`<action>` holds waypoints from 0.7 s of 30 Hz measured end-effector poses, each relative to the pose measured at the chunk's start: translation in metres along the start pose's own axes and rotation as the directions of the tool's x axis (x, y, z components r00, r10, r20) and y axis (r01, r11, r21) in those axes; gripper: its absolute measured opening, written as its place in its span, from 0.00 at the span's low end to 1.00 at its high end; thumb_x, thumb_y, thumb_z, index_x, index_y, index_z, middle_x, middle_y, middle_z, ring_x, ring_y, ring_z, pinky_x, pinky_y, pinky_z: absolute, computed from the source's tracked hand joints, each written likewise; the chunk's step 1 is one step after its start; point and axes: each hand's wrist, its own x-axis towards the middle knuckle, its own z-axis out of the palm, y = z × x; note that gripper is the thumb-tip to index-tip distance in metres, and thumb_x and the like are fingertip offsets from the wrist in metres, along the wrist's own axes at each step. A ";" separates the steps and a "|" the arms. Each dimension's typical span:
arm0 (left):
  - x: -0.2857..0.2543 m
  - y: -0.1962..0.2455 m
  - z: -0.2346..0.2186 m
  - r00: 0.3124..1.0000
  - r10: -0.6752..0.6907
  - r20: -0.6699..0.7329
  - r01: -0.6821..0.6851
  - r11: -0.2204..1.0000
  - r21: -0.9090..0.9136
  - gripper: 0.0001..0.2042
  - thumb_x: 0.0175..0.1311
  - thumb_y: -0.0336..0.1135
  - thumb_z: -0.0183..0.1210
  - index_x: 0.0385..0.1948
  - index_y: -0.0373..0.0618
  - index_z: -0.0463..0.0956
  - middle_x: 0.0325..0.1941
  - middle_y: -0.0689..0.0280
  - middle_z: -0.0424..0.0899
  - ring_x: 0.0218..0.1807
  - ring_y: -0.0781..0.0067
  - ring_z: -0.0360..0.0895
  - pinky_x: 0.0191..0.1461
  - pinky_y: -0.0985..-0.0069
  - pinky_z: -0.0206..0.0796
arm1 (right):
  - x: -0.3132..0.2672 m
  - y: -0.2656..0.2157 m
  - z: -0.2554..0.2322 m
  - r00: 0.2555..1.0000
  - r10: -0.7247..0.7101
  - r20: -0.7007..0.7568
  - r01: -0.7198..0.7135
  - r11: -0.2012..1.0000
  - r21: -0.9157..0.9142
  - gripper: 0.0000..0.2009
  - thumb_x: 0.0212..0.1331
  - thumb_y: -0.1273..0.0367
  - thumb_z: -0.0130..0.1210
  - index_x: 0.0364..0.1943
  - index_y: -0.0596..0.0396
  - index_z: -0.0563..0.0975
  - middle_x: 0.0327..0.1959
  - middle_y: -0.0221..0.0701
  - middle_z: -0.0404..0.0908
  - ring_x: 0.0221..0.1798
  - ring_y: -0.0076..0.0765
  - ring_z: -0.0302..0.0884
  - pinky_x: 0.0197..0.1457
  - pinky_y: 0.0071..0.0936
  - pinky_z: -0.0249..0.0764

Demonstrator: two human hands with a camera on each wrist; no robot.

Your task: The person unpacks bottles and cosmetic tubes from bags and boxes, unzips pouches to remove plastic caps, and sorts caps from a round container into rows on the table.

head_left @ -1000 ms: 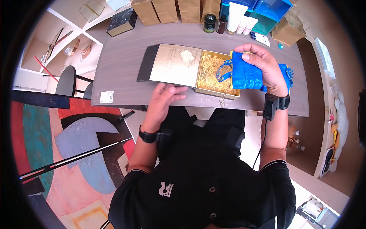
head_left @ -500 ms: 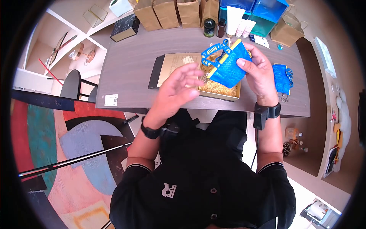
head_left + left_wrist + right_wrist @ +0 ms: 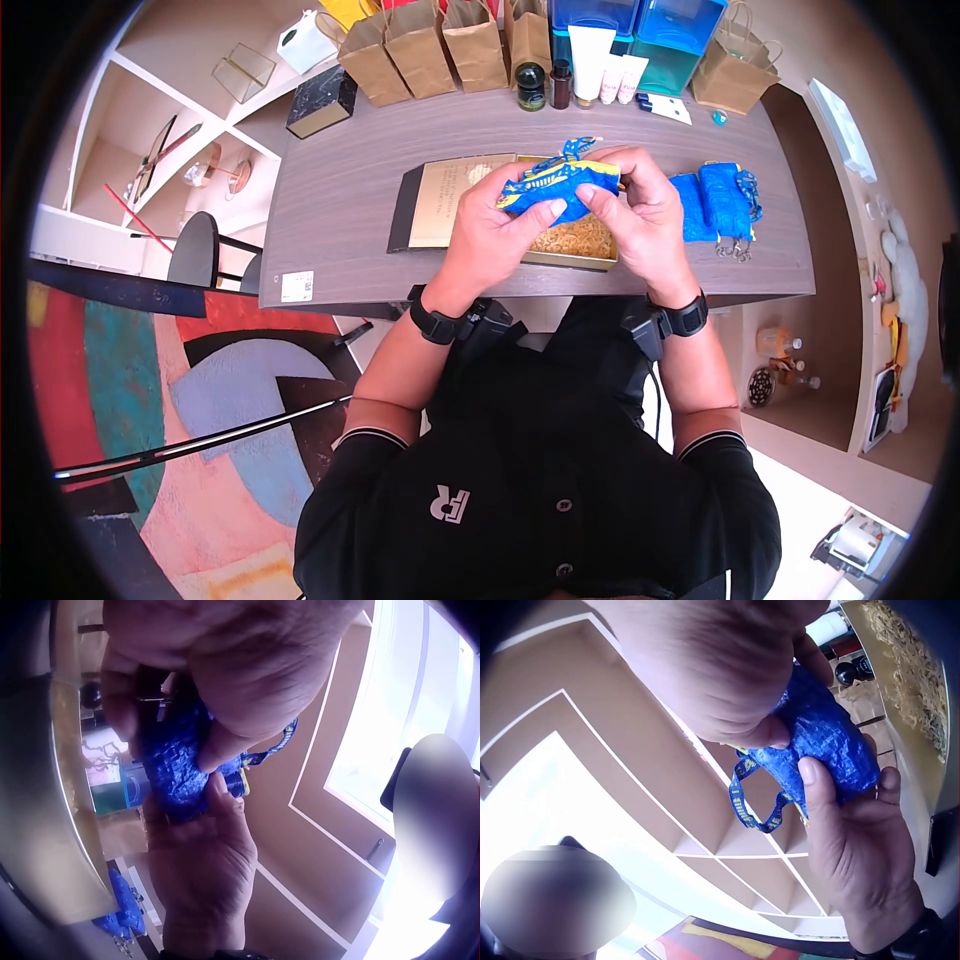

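A small blue bag (image 3: 570, 195) with yellow trim and patterned strap handles is held between both hands over the open box. The left hand (image 3: 490, 235) pinches its left end, thumb in front and fingers behind. At the other end the right hand (image 3: 650, 230) grips it the same way, the two thumbs close together. Crinkled blue fabric of the bag (image 3: 829, 742) shows in the right wrist view, a strap loop hanging from it. Below the hands, the box (image 3: 570, 262) holds shredded paper filling (image 3: 578, 240); its printed lid (image 3: 440, 205) lies open to the left.
More blue bags (image 3: 725, 200) with metal chains lie right of the box. Along the table's back stand brown paper bags (image 3: 475, 50), a white tube (image 3: 590, 60), dark bottles (image 3: 531, 88) and blue-green bins (image 3: 680, 35). A black marbled box (image 3: 320, 100) sits back left.
The right hand has brought the blue bag from the box's right side to the middle. The left hand has left the lid's edge, risen and taken hold of the bag's other end.
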 end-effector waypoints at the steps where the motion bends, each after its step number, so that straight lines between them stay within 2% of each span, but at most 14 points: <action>1: 0.000 0.001 -0.001 1.000 0.002 -0.010 -0.002 0.999 0.041 0.20 0.65 0.30 0.68 0.57 0.36 0.76 0.46 0.65 0.85 0.47 0.80 0.80 0.54 0.78 0.74 | 0.000 0.001 0.000 0.999 -0.029 0.019 0.030 0.998 -0.061 0.10 0.63 0.74 0.64 0.46 0.58 0.77 0.45 0.28 0.82 0.49 0.20 0.76 0.56 0.24 0.74; 3: -0.001 0.003 -0.003 1.000 0.006 -0.017 -0.004 0.996 0.087 0.19 0.65 0.30 0.68 0.56 0.36 0.76 0.45 0.65 0.85 0.47 0.80 0.80 0.53 0.78 0.74 | 0.002 -0.001 0.001 0.999 -0.017 0.034 0.019 0.998 -0.065 0.11 0.63 0.74 0.64 0.47 0.58 0.77 0.44 0.28 0.82 0.48 0.20 0.76 0.56 0.25 0.74; 5: -0.003 0.004 -0.004 0.997 0.024 -0.068 -0.021 0.999 0.040 0.18 0.64 0.30 0.69 0.54 0.35 0.77 0.45 0.65 0.85 0.46 0.80 0.80 0.52 0.78 0.74 | 0.004 -0.004 0.004 0.999 -0.004 0.051 0.008 0.998 -0.069 0.12 0.63 0.74 0.64 0.48 0.59 0.77 0.44 0.28 0.81 0.48 0.21 0.77 0.56 0.26 0.74; 7: -0.004 0.009 -0.007 0.999 -0.003 -0.048 0.005 0.999 0.049 0.18 0.64 0.29 0.69 0.53 0.34 0.77 0.45 0.64 0.85 0.46 0.80 0.80 0.52 0.78 0.74 | 0.006 -0.008 0.007 0.993 0.119 -0.024 -0.115 0.987 0.114 0.14 0.64 0.74 0.64 0.52 0.60 0.77 0.43 0.28 0.82 0.47 0.20 0.77 0.55 0.24 0.74; 9: -0.005 0.012 -0.013 0.999 -0.033 -0.026 0.034 0.998 0.057 0.17 0.64 0.29 0.69 0.52 0.34 0.78 0.45 0.64 0.85 0.46 0.81 0.80 0.52 0.78 0.74 | 0.009 -0.011 0.004 0.987 0.157 -0.030 -0.149 0.971 0.186 0.16 0.64 0.73 0.64 0.54 0.60 0.77 0.43 0.28 0.82 0.47 0.19 0.77 0.54 0.22 0.75; 10: -0.005 0.012 -0.017 0.999 -0.041 -0.002 0.041 0.991 0.129 0.18 0.63 0.29 0.69 0.52 0.34 0.78 0.45 0.64 0.85 0.46 0.80 0.80 0.52 0.78 0.74 | 0.011 -0.011 0.003 0.980 0.196 -0.028 -0.183 0.950 0.253 0.17 0.64 0.72 0.65 0.56 0.60 0.77 0.43 0.28 0.82 0.46 0.19 0.77 0.52 0.21 0.75; 11: -0.005 0.011 -0.019 0.998 -0.051 0.021 0.046 0.979 0.200 0.18 0.63 0.29 0.69 0.52 0.34 0.78 0.45 0.63 0.85 0.46 0.80 0.80 0.52 0.77 0.74 | 0.012 -0.010 0.004 0.988 0.146 -0.058 -0.136 0.978 0.157 0.15 0.66 0.70 0.64 0.54 0.61 0.79 0.39 0.26 0.83 0.43 0.17 0.77 0.48 0.19 0.75; 12: -0.005 0.009 -0.021 0.998 -0.054 0.025 0.047 0.978 0.202 0.18 0.63 0.29 0.69 0.52 0.34 0.78 0.45 0.63 0.85 0.46 0.80 0.80 0.52 0.77 0.74 | 0.012 -0.008 0.003 0.987 0.147 -0.063 -0.135 0.978 0.158 0.15 0.66 0.70 0.64 0.54 0.61 0.79 0.39 0.26 0.83 0.43 0.17 0.77 0.48 0.19 0.75; 14: -0.006 0.007 -0.025 0.997 -0.049 0.068 0.027 0.955 0.295 0.18 0.65 0.29 0.68 0.54 0.36 0.77 0.47 0.66 0.85 0.48 0.81 0.79 0.55 0.79 0.73 | 0.013 -0.004 0.000 0.989 0.144 -0.032 -0.143 0.990 0.018 0.11 0.67 0.69 0.63 0.48 0.61 0.81 0.35 0.24 0.83 0.39 0.17 0.78 0.46 0.19 0.75; 15: -0.006 0.007 -0.026 0.996 -0.050 0.071 0.027 0.955 0.296 0.18 0.65 0.29 0.68 0.54 0.36 0.77 0.47 0.66 0.85 0.48 0.81 0.79 0.55 0.79 0.73 | 0.014 -0.003 0.000 0.989 0.144 -0.036 -0.143 0.989 0.019 0.11 0.67 0.69 0.63 0.48 0.61 0.81 0.35 0.24 0.83 0.39 0.17 0.78 0.46 0.19 0.75; 17: -0.007 0.007 -0.027 0.996 -0.017 0.090 -0.016 0.937 0.348 0.18 0.65 0.29 0.69 0.55 0.36 0.77 0.47 0.66 0.85 0.47 0.81 0.79 0.54 0.79 0.73 | 0.015 -0.001 0.000 0.972 0.155 -0.176 -0.140 0.986 0.095 0.08 0.68 0.69 0.63 0.42 0.61 0.82 0.32 0.23 0.82 0.36 0.16 0.77 0.44 0.18 0.75; 18: -0.008 0.009 -0.026 0.996 -0.019 0.092 -0.014 0.938 0.347 0.18 0.65 0.29 0.69 0.55 0.36 0.77 0.47 0.66 0.85 0.47 0.81 0.79 0.54 0.79 0.73 | 0.016 0.000 -0.002 0.971 0.157 -0.179 -0.142 0.985 0.094 0.08 0.68 0.69 0.63 0.42 0.61 0.82 0.32 0.23 0.82 0.36 0.16 0.77 0.44 0.18 0.75; 20: -0.012 0.012 -0.025 0.995 -0.100 0.005 0.096 0.973 0.211 0.18 0.62 0.29 0.70 0.52 0.35 0.78 0.45 0.64 0.85 0.45 0.79 0.80 0.51 0.78 0.74 | 0.019 0.000 -0.007 0.956 0.140 -0.259 -0.112 0.987 0.119 0.08 0.68 0.68 0.62 0.41 0.60 0.82 0.32 0.23 0.82 0.36 0.16 0.77 0.43 0.18 0.74; 21: -0.013 0.012 -0.026 0.995 -0.104 0.012 0.099 0.973 0.208 0.18 0.62 0.29 0.70 0.52 0.35 0.78 0.45 0.64 0.85 0.45 0.79 0.80 0.51 0.78 0.74 | 0.019 0.001 -0.008 0.950 0.144 -0.277 -0.119 0.987 0.103 0.08 0.69 0.68 0.61 0.40 0.59 0.82 0.32 0.23 0.82 0.36 0.16 0.76 0.42 0.19 0.74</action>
